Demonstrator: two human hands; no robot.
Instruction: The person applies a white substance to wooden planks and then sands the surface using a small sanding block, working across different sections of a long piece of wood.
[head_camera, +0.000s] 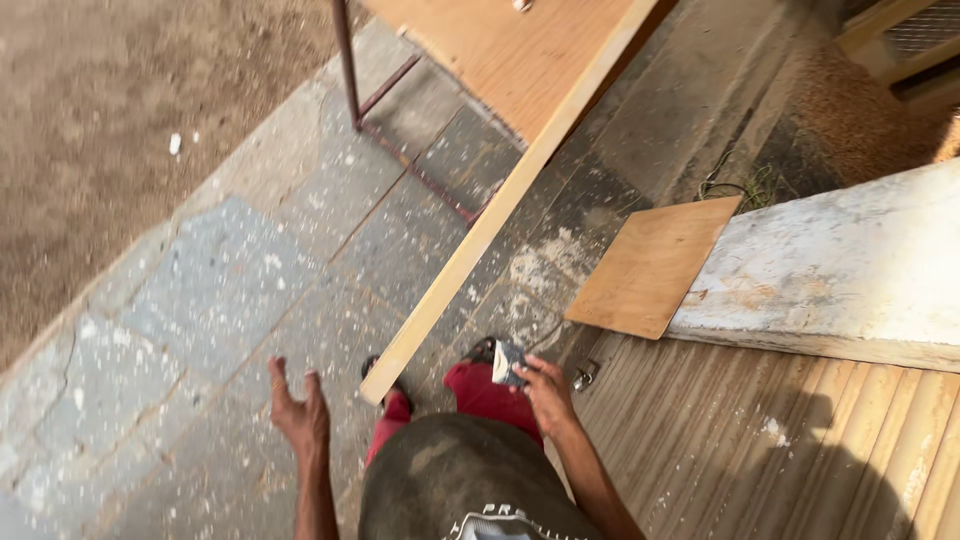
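Between the hands, wooden plank (500, 205) runs diagonally, near end at feet.

I see open paved floor (230, 290) from 9 to 11 o'clock of my left hand (298, 415). Long wooden plank (500, 205) blocks at 1 o'clock; plywood square (655, 265) and white slab (840, 270) crowd right hand (548, 392) at 2 o'clock.

A small folded piece of grey-and-white sandpaper (507, 362) sits pinched in the right hand (545, 392), held just above the red trousers near the plank's end.
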